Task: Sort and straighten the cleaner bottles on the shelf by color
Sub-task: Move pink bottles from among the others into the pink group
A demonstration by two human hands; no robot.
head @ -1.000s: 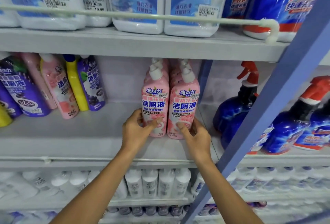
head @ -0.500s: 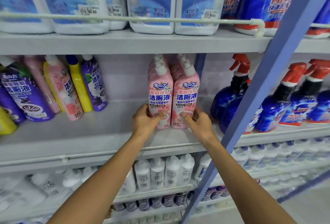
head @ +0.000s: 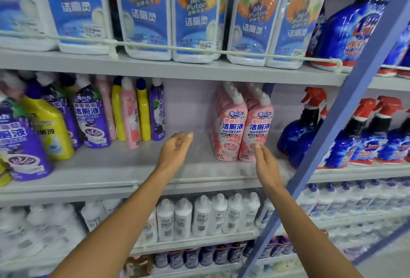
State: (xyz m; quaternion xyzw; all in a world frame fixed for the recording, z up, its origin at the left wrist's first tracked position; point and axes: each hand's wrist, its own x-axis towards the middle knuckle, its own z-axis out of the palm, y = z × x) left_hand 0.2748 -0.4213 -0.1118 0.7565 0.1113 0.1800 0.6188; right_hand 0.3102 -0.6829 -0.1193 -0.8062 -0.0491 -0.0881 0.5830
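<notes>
The left forearm (head: 124, 215) and right forearm (head: 310, 233) are seen bare along their whole visible length. The left hand (head: 175, 149) and right hand (head: 266, 162) are bare as well. A short, trimmed nail is caught on the fingers (head: 190, 135).

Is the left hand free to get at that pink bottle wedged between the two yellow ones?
Probably yes. The left hand is open and holds nothing, and bare shelf lies between it and the pink bottle, whose front is uncovered; yellow bottles crowd its sides.

Shop: price-tagged shelves (head: 111, 167) of cleaner bottles (head: 230, 127)
</notes>
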